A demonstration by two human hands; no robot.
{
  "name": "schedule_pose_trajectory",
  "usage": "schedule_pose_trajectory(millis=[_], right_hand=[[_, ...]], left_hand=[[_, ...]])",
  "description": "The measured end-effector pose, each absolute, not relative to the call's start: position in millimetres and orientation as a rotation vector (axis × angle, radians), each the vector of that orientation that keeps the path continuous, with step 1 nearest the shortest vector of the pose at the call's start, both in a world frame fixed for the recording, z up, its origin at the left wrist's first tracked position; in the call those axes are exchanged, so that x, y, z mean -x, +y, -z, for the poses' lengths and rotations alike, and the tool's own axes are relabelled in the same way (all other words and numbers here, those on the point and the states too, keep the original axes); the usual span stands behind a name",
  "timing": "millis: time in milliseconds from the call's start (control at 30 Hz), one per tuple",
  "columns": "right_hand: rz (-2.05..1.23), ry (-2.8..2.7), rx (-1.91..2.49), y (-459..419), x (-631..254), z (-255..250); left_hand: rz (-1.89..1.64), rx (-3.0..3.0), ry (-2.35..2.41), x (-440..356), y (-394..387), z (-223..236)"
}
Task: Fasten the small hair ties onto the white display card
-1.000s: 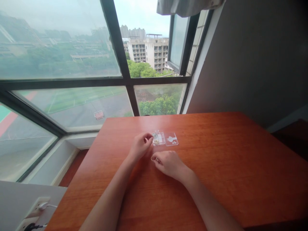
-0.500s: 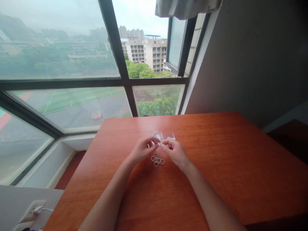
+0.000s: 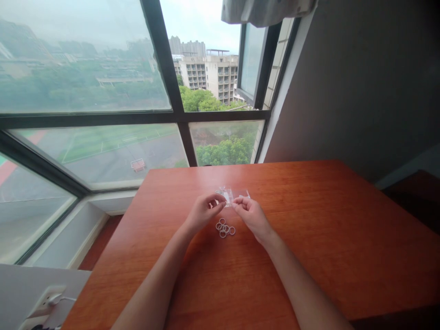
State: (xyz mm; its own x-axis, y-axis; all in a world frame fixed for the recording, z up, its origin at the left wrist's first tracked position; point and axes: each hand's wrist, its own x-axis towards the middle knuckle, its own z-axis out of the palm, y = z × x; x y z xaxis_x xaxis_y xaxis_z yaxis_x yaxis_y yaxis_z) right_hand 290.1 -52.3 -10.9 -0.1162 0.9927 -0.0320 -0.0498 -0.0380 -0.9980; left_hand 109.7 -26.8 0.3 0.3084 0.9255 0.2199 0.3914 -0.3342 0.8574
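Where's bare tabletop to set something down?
Free tabletop: right of the right forearm; between the left forearm and left edge; between both forearms, nearer the wearer than the rings. Crowded: middle, where left hand, right hand, rings and clear plastic case bunch.

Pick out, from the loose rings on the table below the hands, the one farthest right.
It's the ring at the cluster's right end, on the table; all the other rings in that cluster lie farther left.

Left fingers (image 3: 217, 208), right fingers (image 3: 240, 209) close together; clear box (image 3: 227, 195) beyond, rings (image 3: 225, 228) nearer, wooden table (image 3: 292, 197)
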Motion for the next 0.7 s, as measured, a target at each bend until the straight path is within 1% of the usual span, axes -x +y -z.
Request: schedule_pose_trajectory(millis=[67, 167, 300, 400, 567, 700], right_hand=[[-1.278, -1.262, 1.178, -50, -293, 14], [-1.264, -1.281, 1.211, -48, -297, 15], [-1.282, -1.334, 1.25, -47, -298, 18], [-1.222, -1.411, 1.295, -46, -298, 23], [-0.967, -1.6, 1.436, -46, -303, 23], [-0.674, -1.795, 1.445, -48, -305, 18]], left_hand=[[-1.013, -1.914, 1.25, -106, -23, 4], [-1.067, -1.975, 1.396, -101, -19, 12], [-1.039, -2.015, 1.477, -98, -16, 19], [-1.012, -2.032, 1.498, -97, -15, 21], [-1.002, -2.045, 1.5, -96, -15, 22], [-1.015, -2.056, 1.486, -95, -16, 22]])
